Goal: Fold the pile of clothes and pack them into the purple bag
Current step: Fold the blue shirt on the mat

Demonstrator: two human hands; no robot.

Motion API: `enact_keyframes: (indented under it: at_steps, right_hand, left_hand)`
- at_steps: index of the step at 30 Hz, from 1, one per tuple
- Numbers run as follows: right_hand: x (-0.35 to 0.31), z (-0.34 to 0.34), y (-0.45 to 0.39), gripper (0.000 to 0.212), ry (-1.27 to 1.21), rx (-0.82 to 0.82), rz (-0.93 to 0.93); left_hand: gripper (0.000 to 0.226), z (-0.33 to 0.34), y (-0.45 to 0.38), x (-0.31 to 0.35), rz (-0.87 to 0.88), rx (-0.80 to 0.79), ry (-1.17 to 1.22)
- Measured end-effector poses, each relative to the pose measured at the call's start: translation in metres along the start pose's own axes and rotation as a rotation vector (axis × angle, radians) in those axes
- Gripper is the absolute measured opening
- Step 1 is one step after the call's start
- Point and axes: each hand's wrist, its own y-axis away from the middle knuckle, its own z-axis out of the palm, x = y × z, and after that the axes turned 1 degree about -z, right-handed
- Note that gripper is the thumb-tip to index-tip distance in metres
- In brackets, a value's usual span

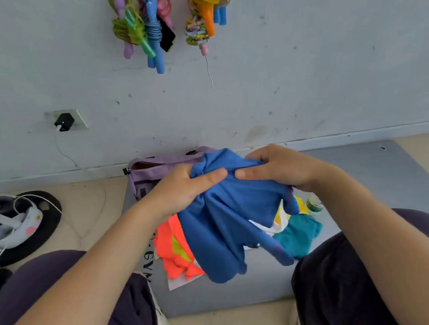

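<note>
Head cam: left hand and right hand both have a grip on the bunched blue shirt. It hangs over the clothes pile, purple bag behind

Both forearms are bare from the frame's lower corners up to the wrists; no sleeves, watch, rings or bracelets show. The left hand and right hand have short, unpainted nails. The legs are covered by dark purple trousers, the cloth loose and creased over the thighs, a fold running down the inner left leg. Along the inner edge of each leg a strip of white shoe shows.
</note>
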Motion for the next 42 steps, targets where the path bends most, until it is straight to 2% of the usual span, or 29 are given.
enact_keyframes:
  at_steps: [2,3,5,7,11,14,16,19,21,23,25,26,28,29,31,33,35,36,37,40,42]
  right_hand:
    - [0.002,-0.012,0.003,0.025,0.037,0.008,0.039]
    - [0.003,-0.017,0.003,0.025,0.059,0.046,0.046]
    - [0.007,-0.024,0.003,0.028,0.061,0.134,0.022]
    - [0.009,-0.025,0.002,0.032,-0.054,0.196,-0.019]
    - [0.009,-0.015,0.0,0.031,-0.382,0.193,-0.097]
    - [0.006,-0.003,-0.002,0.033,-0.495,0.194,-0.096]
    - [0.003,0.008,-0.004,0.03,-0.537,0.189,-0.063]
    - [0.0,0.025,-0.007,0.03,-0.604,0.146,-0.004]
    - [-0.002,0.033,-0.011,0.026,-0.595,0.134,0.013]
    - [0.0,0.039,-0.015,0.025,-0.535,0.165,0.026]
    - [0.003,0.04,-0.019,0.03,-0.327,0.3,0.051]
    - [0.004,0.039,-0.02,0.032,-0.204,0.42,0.07]
    - [0.003,0.036,-0.018,0.033,-0.075,0.599,0.044]
    - [0.002,0.035,-0.018,0.027,-0.083,0.58,0.006]
    - [-0.001,0.04,-0.017,0.024,-0.194,0.412,-0.042]
    - [-0.003,0.049,-0.015,0.037,-0.346,0.236,-0.024]
    - [0.0,0.057,-0.015,0.05,-0.419,0.098,0.0]
    - [0.002,0.06,-0.016,0.051,-0.434,0.059,-0.001]
    - [0.004,0.061,-0.017,0.048,-0.438,0.052,-0.007]
    - [0.009,0.06,-0.02,0.03,-0.411,0.165,-0.006]
    - [0.009,0.058,-0.021,0.02,-0.396,0.2,-0.015]
  left_hand:
    - [0.02,-0.016,-0.003,-0.002,0.015,0.037,0.017]
    - [0.024,-0.022,-0.004,-0.004,0.006,0.044,0.004]
    - [0.045,-0.032,-0.006,-0.01,-0.048,0.055,-0.021]
    - [0.061,-0.035,-0.005,-0.014,-0.093,0.084,-0.027]
    - [0.056,-0.032,-0.003,-0.02,-0.101,0.124,-0.019]
    - [0.062,-0.026,0.0,-0.018,-0.084,0.107,0.0]
    - [0.06,-0.02,0.002,-0.016,-0.077,0.011,0.024]
    - [0.036,0.003,0.009,-0.01,-0.096,-0.297,-0.091]
    - [0.032,0.017,0.014,-0.011,-0.103,-0.393,-0.099]
    - [0.03,0.023,0.016,-0.012,-0.101,-0.327,0.028]
    - [0.022,0.017,0.013,-0.011,-0.123,-0.104,0.177]
    - [0.019,0.012,0.008,-0.011,-0.139,0.037,0.228]
    - [0.025,0.0,0.001,-0.014,-0.195,0.257,0.342]
    - [0.027,-0.003,0.0,-0.015,-0.221,0.303,0.404]
    - [0.029,-0.005,0.001,-0.014,-0.188,0.299,0.49]
    - [0.035,0.003,0.002,-0.004,-0.139,0.16,0.612]
    - [0.05,0.014,0.002,0.008,-0.191,0.005,0.692]
    - [0.053,0.019,0.001,0.015,-0.237,-0.022,0.691]
    - [0.054,0.024,0.002,0.019,-0.259,-0.035,0.705]
    - [0.057,0.025,0.001,0.024,-0.3,-0.016,0.789]
    - [0.067,0.017,0.004,0.014,-0.22,0.014,0.543]
